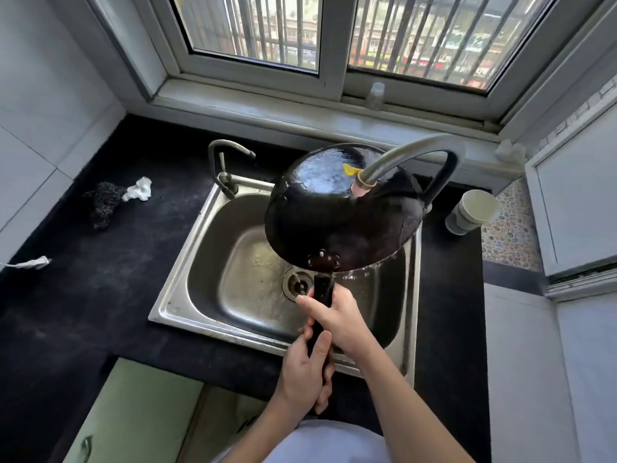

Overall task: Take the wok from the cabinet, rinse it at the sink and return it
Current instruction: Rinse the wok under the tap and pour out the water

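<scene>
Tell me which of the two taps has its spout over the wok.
The tall right tap, pink-tipped, above the wok; the small left tap stands clear.

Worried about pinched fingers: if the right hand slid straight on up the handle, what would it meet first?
Probably the riveted bracket joining handle to wok, just ahead of the right hand.

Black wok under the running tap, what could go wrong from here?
1. The black round-bottomed wok is held upside down by its long dark handle alone, in the left hand and right hand; wet, it might twist or slip into the stainless steel sink.
2. The pink nozzle of the curved metal tap is very close to the wok; raising it could knock the tap.
3. Water runs off the rim near the sink's right edge and may spill onto the black countertop.
</scene>
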`<state>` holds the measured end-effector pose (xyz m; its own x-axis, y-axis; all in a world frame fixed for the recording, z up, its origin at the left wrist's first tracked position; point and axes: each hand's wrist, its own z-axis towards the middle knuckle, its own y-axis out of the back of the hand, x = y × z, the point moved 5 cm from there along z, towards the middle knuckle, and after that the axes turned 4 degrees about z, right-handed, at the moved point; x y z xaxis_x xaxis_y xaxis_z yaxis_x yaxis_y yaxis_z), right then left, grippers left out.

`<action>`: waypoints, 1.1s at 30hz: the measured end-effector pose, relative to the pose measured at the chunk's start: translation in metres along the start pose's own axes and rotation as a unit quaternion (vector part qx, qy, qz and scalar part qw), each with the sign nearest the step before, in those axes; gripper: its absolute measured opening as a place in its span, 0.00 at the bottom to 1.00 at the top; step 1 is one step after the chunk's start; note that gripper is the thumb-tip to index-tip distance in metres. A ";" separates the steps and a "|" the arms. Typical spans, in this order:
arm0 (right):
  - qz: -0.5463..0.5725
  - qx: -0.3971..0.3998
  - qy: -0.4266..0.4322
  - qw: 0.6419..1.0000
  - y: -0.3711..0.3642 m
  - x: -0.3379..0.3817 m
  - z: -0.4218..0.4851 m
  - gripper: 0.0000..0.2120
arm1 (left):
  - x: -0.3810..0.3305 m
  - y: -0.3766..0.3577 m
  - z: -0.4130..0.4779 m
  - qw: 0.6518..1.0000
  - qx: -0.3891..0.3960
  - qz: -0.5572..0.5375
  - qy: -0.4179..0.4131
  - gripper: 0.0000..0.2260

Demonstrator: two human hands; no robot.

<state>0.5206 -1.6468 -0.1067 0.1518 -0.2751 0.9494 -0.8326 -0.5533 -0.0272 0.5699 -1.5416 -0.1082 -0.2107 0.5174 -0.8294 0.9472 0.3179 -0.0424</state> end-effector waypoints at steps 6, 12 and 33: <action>0.011 0.009 -0.005 1.000 -0.010 0.002 -0.005 0.10 | 0.006 0.007 -0.005 1.000 -0.002 -0.005 0.001 0.17; -0.006 0.030 -0.017 0.999 -0.034 0.001 -0.002 0.10 | 0.006 0.024 -0.016 0.999 -0.018 -0.035 0.007 0.17; 0.076 0.015 -0.041 0.996 -0.149 -0.029 -0.049 0.07 | 0.049 0.133 -0.074 0.998 -0.005 0.050 0.041 0.08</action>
<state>0.6138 -1.5178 -0.1143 0.0687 -0.4196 0.9051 -0.8330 -0.5234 -0.1794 0.6680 -1.4150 -0.1137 -0.1354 0.6105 -0.7804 0.9622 0.2687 0.0433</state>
